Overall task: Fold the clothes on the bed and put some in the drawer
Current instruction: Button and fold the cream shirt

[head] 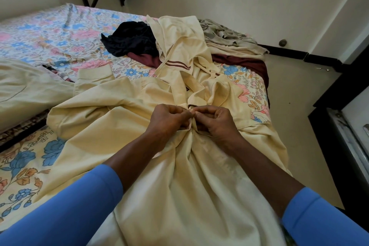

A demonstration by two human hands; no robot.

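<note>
On the bed (pixel 40 32), a second cream garment (pixel 24 90) lies at the left edge, apart from the work. The cream shirt (pixel 103 126) is spread front-up across the near half of the mattress. Its long axis runs from the hem nearest the person away to the collar end, and one sleeve extends left, ending in the cuff (pixel 93 77). The front opening follows this axis and passes directly between the two hands. The left hand (pixel 166 121) is curled, thumb and forefinger pinching the left edge of the opening. The right hand (pixel 218 123) is curled likewise and pinches the opposite edge, its fingertips touching those of the left hand. Cloth gathers in radiating creases below the pinch. The fingers hide any button or buttonhole, so fastening is probable, not confirmed. Both hands are equally close to the seam, and neither has the advantage of reach. Any fold must be made about this central axis, so the left sleeve will be brought inward first. Beyond the shirt, toward the right, a navy garment (pixel 129 40), a maroon garment (pixel 245 64) and a grey garment (pixel 225 36) lie unfolded.
</note>
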